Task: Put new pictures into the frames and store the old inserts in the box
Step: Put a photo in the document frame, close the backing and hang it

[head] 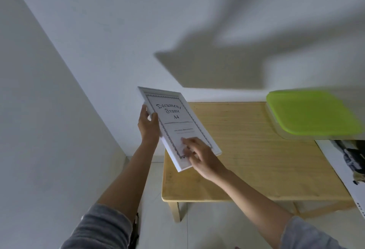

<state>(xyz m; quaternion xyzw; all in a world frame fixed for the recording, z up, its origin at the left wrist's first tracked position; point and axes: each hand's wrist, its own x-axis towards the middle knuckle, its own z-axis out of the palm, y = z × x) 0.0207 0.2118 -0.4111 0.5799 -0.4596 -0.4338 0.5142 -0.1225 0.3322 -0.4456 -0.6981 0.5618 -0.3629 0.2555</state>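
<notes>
A white A4 picture frame [178,122] is held tilted in the air over the left end of the wooden table [246,150]. Its insert reads "Document Frame A4". My left hand [148,125] grips the frame's left edge, thumb on the front. My right hand [199,154] lies on the frame's lower right part with fingers spread over the glass. A clear plastic box with a lime green lid [310,113] stands shut at the table's far right. A printed picture [349,167] lies at the right edge, partly cut off by the view.
White walls meet in a corner behind the table's left end. The floor is pale tile. The table's left legs show below its front edge.
</notes>
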